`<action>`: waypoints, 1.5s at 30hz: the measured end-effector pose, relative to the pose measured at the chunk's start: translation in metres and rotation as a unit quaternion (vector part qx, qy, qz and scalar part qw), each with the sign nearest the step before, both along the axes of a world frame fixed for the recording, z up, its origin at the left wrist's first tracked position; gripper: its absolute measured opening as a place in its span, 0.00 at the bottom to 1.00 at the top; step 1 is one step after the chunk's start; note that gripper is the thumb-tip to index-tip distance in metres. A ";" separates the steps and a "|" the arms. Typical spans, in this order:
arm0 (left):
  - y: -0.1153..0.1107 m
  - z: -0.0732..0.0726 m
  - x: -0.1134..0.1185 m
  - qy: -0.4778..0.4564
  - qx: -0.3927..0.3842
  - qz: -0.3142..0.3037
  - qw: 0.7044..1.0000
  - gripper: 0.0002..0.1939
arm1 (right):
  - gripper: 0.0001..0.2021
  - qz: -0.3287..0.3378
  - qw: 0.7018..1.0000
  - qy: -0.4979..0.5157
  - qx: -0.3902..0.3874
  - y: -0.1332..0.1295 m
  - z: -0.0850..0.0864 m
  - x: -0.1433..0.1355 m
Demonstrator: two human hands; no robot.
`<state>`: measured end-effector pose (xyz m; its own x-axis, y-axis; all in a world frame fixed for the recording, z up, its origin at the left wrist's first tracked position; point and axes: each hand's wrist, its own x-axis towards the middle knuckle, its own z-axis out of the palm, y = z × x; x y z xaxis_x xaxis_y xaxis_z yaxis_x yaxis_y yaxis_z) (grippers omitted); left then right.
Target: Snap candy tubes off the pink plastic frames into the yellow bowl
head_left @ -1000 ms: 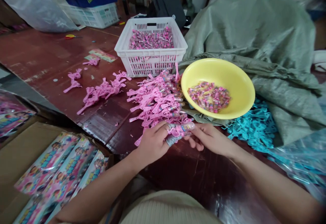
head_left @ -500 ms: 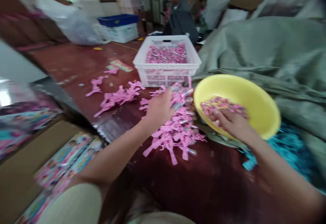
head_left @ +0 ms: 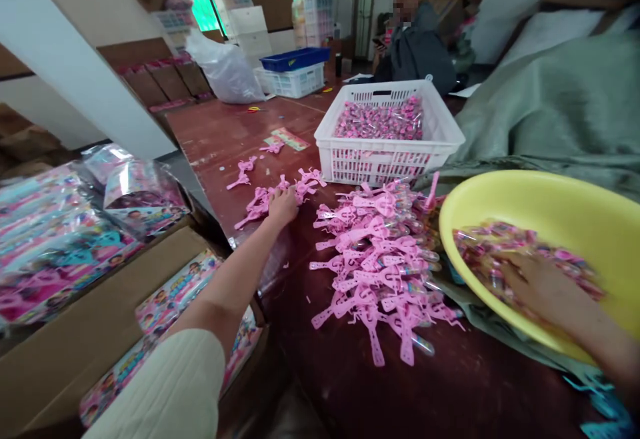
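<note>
My left hand (head_left: pixel 283 206) is at a small heap of pink plastic pieces (head_left: pixel 257 204), its fingers curled down on one of them. My right hand (head_left: pixel 543 286) is inside a yellow basin (head_left: pixel 550 192), fingers apart among small clear tubes with pink and coloured contents (head_left: pixel 520 232); the fingertips are partly hidden and blurred. Between the hands lies a large pile of pink plastic pieces with tubes attached (head_left: pixel 373 262), spread on the dark red table (head_left: pixel 320 366).
Behind the pile stands a white crate (head_left: pixel 375 162) holding many tubes. At left, an open cardboard box (head_left: pixel 100 312) contains printed packages. Green cloth (head_left: pixel 560 112) lies behind the basin, and turquoise pieces (head_left: pixel 603 406) are at lower right. A person (head_left: pixel 420 46) sits at the far side.
My left hand has left the large pink pile and moved left to the smaller heap. My right hand reaches further into the tubes in the basin. The view has turned left.
</note>
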<state>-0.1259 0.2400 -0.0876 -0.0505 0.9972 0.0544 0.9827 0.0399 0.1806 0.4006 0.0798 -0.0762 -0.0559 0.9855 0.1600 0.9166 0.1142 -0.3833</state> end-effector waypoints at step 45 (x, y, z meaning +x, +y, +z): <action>-0.216 0.059 0.148 -0.439 -0.075 -0.342 0.827 0.11 | 0.18 -0.063 0.987 0.021 -0.146 -0.058 0.102 -0.080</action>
